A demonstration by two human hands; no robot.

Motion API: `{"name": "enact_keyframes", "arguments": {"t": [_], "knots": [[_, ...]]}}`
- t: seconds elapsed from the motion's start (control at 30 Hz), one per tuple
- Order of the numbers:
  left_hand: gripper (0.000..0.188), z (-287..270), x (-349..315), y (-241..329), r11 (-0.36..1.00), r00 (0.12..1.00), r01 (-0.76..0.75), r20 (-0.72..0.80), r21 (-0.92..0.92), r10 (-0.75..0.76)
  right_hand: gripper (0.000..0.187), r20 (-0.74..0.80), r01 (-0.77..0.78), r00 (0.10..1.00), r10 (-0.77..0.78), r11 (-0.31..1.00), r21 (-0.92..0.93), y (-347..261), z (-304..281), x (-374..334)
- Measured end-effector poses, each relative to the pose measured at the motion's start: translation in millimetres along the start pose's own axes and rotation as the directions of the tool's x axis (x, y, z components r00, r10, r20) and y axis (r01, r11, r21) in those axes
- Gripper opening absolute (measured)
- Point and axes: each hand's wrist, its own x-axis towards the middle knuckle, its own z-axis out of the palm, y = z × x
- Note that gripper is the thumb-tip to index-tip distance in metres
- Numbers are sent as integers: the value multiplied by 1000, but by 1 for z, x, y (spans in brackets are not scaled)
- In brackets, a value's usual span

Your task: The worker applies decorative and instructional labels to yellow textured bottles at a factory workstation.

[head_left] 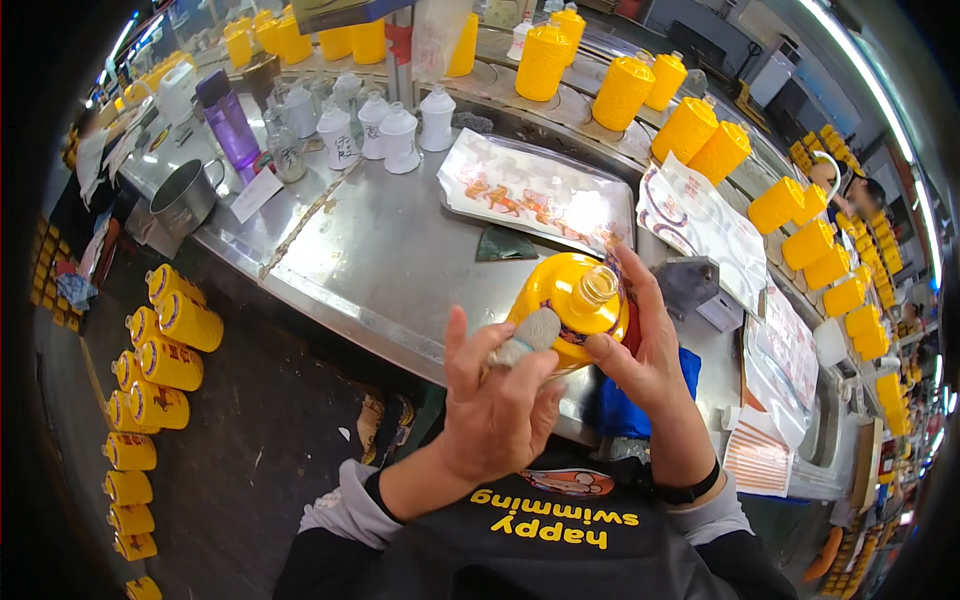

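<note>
The yellow bottle (577,315) is between the two hands, over the table's (370,285) near edge, its neck pointing up toward the camera. Its long axis is strongly foreshortened, so the exact tilt, and whether its base rests on anything, I cannot tell. It lies just left of the right hand (652,365), which is clamped on its side, thumb on the near shoulder, fingers round the far side. The left hand (492,420) is curled round a grey pad (538,328) pressed to the bottle's left shoulder; the right is nearer, touching the bottle directly.

The bottle is round-shouldered and glossy, with a clear, ridged neck and a dark patterned band. The pad is rounded and matt, apparently soft. The table is smooth, shiny metal. Beyond the bottle lies a thin, printed sheet (545,190); a crumpled blue cloth (615,410) is beside the right wrist. Farther left stand white bottles (400,145) and a metal mug (187,197).
</note>
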Motion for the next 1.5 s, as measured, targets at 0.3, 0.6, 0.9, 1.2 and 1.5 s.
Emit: {"name": "enact_keyframes", "arguments": {"t": [0.3, 0.6, 0.9, 1.2, 1.5], "knots": [[36, 17, -8, -25, 831, 968, 229, 28, -506, -249, 88, -104, -9, 994, -16, 972, -235, 6, 2, -4], [41, 22, -14, -14, 891, 960, 279, 69, -358, -273, 84, 11, -10, 1000, 10, 999, -36, 11, -16, 2], [32, 34, -4, -23, 761, 943, 260, -13, -594, -333, 77, -24, 24, 999, -32, 967, -253, -1, -11, 6], [37, 24, -4, 2, 948, 993, 116, 27, -296, -113, 83, -86, 1, 996, -14, 989, -147, 3, -5, 2], [28, 39, 0, -13, 666, 919, 246, -49, -704, -391, 87, -93, -23, 996, -10, 936, -352, -16, -12, -6]]}}
